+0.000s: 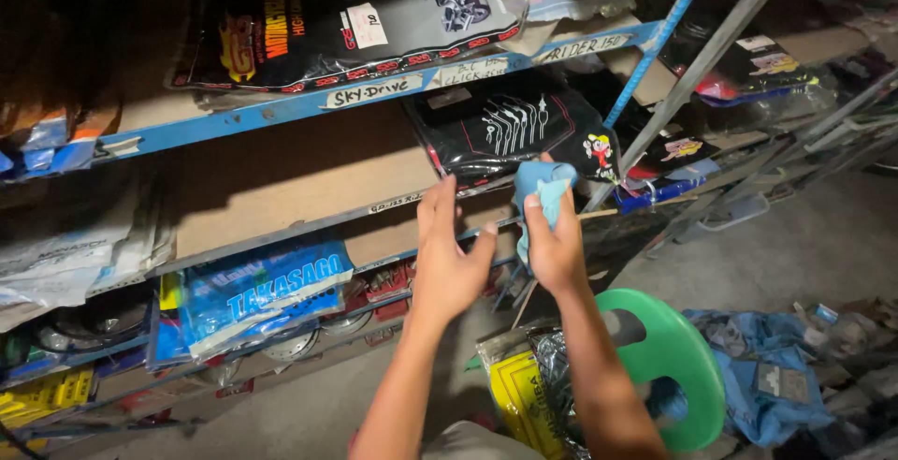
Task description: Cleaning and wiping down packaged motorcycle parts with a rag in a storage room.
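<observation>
My right hand [555, 247] grips a light blue cloth [543, 189] and holds it up against the front edge of a blue metal shelf [281, 109]. My left hand [447, 259] is just beside it, fingers spread and raised, holding nothing, its back toward me. Right above both hands a black plastic packet [510, 128] with white printed shapes lies on the middle shelf board. Both forearms reach up from the bottom of the view.
A large black packaged item [346, 29] lies on the upper shelf. A blue-and-white packet [262, 292] and round metal parts sit on lower shelves at left. A green plastic stool [678, 352], yellow packets [519, 399] and a blue bag [767, 376] rest on the floor at right.
</observation>
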